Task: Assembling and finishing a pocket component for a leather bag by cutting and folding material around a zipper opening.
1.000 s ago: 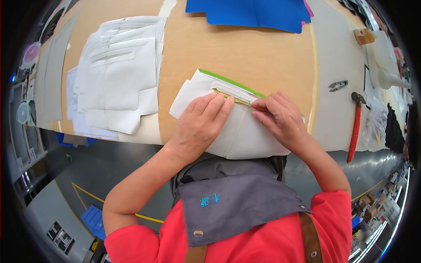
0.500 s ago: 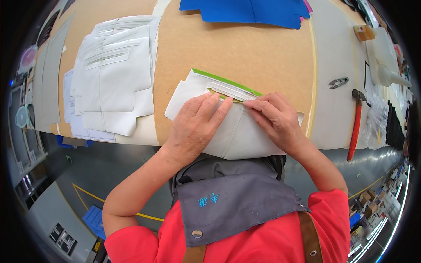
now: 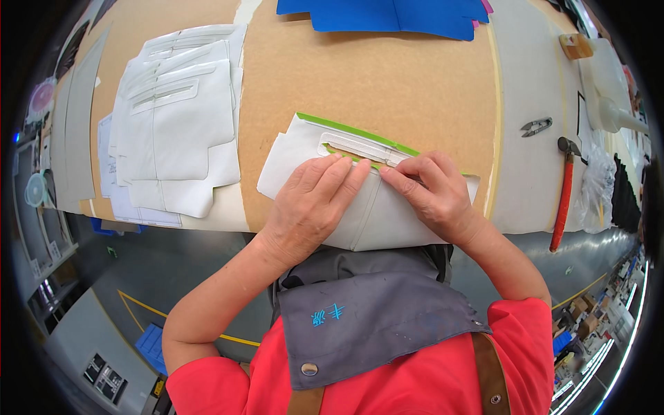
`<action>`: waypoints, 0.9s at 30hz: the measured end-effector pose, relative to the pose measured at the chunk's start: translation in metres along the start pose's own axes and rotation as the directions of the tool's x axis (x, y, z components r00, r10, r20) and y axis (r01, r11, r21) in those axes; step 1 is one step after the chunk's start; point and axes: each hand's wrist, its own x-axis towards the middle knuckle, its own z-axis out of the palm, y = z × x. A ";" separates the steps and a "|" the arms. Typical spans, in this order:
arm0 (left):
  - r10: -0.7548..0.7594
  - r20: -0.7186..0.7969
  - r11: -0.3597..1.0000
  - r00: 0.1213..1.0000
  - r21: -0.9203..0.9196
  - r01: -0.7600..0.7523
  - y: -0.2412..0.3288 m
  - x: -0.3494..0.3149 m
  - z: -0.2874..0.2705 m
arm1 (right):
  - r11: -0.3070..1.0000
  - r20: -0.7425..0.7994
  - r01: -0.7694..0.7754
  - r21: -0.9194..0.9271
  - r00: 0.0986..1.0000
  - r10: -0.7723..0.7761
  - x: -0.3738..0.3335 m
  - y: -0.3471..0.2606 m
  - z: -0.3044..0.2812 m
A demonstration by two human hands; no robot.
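Note:
A white leather-like panel [image 3: 356, 218] lies at the table's front edge, its near side reaching over the edge. Bright green lining [image 3: 346, 130] shows along its far edge, and a long slot with a white zipper [image 3: 366, 150] runs across it below that. My left hand [image 3: 309, 200] rests on the panel with fingers stretched out, fingertips at the near lip of the slot. At the slot's right end, my right hand [image 3: 434, 190] is closed, thumb and bent fingers pinching the green-lined lip. The fingers hide part of that lip.
At the left lies a stack of similar white panels [image 3: 183, 114]. Blue sheets [image 3: 387, 15] lie at the far side. On the right are thread snips [image 3: 537, 126], a red-handled hammer [image 3: 564, 197], a clear plastic bag [image 3: 597, 194] and a white bottle [image 3: 619, 117].
Both hands have shifted slightly along the slot's near lip, the left one a little nearer to me. More of the slot's left end shows. The whole view has moved slightly.

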 end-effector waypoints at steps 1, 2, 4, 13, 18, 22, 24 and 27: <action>0.009 -0.007 1.000 1.000 -0.004 -0.009 0.001 0.000 -0.001 | 1.000 -0.007 0.006 -0.010 1.000 -0.006 0.000 0.000 0.000; 0.017 -0.014 1.000 1.000 -0.008 -0.017 0.001 0.001 -0.002 | 1.000 -0.015 0.013 -0.018 1.000 -0.013 -0.001 -0.001 0.001; 0.017 -0.001 1.000 1.000 -0.003 -0.017 0.002 0.002 -0.003 | 1.000 -0.014 0.015 -0.025 1.000 -0.015 -0.001 -0.002 0.001; 0.037 0.011 0.999 0.999 0.009 -0.037 0.011 0.004 0.000 | 0.998 -0.044 -0.025 0.050 0.999 0.028 -0.004 0.002 0.004; 0.040 0.005 0.999 0.999 0.020 -0.040 0.012 0.004 -0.001 | 1.000 -0.014 0.016 0.026 1.000 -0.016 -0.003 0.001 -0.003; 0.041 0.002 0.999 0.999 0.026 -0.041 0.015 0.004 0.000 | 0.991 -0.017 0.102 -0.089 0.994 -0.104 -0.003 -0.002 -0.002; 0.028 -0.016 0.999 0.999 0.016 -0.028 0.017 0.002 0.002 | 0.986 -0.021 0.119 -0.118 0.992 -0.123 -0.004 -0.003 -0.002; 0.015 -0.024 1.000 1.000 0.019 -0.014 0.019 0.001 0.002 | 0.988 -0.031 0.114 -0.109 0.993 -0.118 -0.004 -0.006 -0.003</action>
